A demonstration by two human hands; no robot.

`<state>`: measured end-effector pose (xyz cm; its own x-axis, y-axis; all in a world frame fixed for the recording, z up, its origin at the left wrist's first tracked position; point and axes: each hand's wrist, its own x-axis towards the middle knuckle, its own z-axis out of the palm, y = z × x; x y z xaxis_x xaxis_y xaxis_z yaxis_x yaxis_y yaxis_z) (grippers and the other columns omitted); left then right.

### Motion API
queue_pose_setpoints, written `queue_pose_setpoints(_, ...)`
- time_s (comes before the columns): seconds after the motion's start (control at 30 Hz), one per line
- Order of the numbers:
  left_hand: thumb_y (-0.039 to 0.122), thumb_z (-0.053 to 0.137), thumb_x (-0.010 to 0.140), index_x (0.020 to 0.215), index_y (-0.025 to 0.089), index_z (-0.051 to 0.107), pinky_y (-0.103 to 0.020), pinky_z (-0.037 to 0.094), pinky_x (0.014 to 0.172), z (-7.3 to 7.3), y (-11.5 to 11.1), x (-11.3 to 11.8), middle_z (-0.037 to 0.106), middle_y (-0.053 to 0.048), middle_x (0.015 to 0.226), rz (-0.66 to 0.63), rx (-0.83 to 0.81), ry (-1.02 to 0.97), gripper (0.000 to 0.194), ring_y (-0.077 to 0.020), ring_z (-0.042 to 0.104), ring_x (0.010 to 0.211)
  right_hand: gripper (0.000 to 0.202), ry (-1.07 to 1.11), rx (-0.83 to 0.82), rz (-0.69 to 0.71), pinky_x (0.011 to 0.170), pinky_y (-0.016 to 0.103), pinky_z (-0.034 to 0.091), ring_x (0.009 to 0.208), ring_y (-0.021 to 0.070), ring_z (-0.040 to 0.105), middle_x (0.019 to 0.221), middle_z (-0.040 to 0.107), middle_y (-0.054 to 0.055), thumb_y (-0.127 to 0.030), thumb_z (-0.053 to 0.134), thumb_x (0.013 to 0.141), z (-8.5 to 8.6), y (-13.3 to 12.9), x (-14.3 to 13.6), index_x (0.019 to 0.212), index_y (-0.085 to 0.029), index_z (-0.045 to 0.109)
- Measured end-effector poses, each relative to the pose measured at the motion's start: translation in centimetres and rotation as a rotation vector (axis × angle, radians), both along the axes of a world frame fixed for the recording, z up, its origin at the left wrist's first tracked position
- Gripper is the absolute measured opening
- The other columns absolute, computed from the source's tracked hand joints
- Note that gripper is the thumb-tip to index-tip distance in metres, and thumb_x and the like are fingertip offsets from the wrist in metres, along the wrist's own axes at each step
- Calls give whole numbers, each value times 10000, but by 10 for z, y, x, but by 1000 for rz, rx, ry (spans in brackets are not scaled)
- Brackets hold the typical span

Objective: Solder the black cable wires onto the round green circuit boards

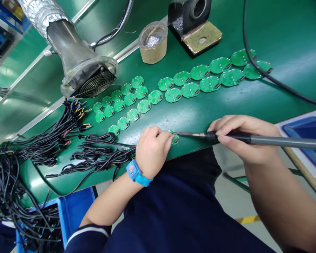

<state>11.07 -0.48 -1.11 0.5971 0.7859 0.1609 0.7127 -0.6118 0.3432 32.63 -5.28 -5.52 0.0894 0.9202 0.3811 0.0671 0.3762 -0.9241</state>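
– Dark shirt (179, 211) at the near edge of the table (189, 114). And the hands?
– Right hand (249, 151): clamped around a soldering iron (268, 140). Left hand (152, 149): fingertips together at a green board (176, 140) near that edge; hold unclear.

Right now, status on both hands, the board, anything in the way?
Right hand gripping soldering iron, tip at green board. Left hand at board's edge, grip hidden. Black cables beside left hand.

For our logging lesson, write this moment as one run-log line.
left hand: at green circuit board | right hand: holds soldering iron, tip at board
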Motion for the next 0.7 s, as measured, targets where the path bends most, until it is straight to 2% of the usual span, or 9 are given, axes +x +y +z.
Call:
queue_pose_setpoints(0.17,264,550,886,838,189,671,-286,415,709,1,-1,4,568,-39,767,59,-16,35,151,-162,494,748,120,-9,-7,5,616,369,488,653,167,561,678,552,15,-108,616,739,-1,-1,0,806,-207,612)
queue_pose_setpoints(0.47,252,543,886,831,190,673,-288,414,718,5,0,7,564,-39,765,67,-65,70,155,-166,500,755,95,-25,-8,-10,592,370,489,640,172,568,651,556,11,-134,626,738,0,-2,0,788,-215,616)
queue_pose_setpoints(0.7,268,536,891,839,194,672,-295,413,717,5,0,7,555,-39,758,59,-84,75,164,-170,497,752,86,217,41,-173,528,361,465,552,174,555,604,557,12,-234,709,697,-5,2,-2,734,-207,637)
